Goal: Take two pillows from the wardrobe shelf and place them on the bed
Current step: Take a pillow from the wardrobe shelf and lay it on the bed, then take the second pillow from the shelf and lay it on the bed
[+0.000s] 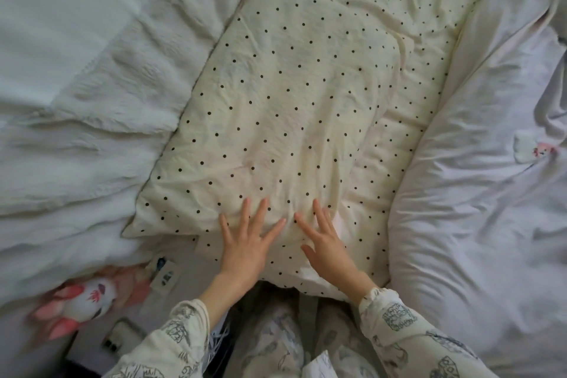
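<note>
A cream pillow with black dots lies flat on the bed, on a sheet of the same dotted cloth. Its long side runs from the near edge toward the far middle. My left hand rests flat on the pillow's near end with fingers spread and straight. My right hand lies flat beside it, fingers straight, on the same near end. The two hands are a small gap apart. I see only this one pillow; the wardrobe is out of view.
A fluffy white blanket bunches along the pillow's left side. A pale lilac duvet is heaped on the right. A pink and white plush toy and a phone lie at the near left.
</note>
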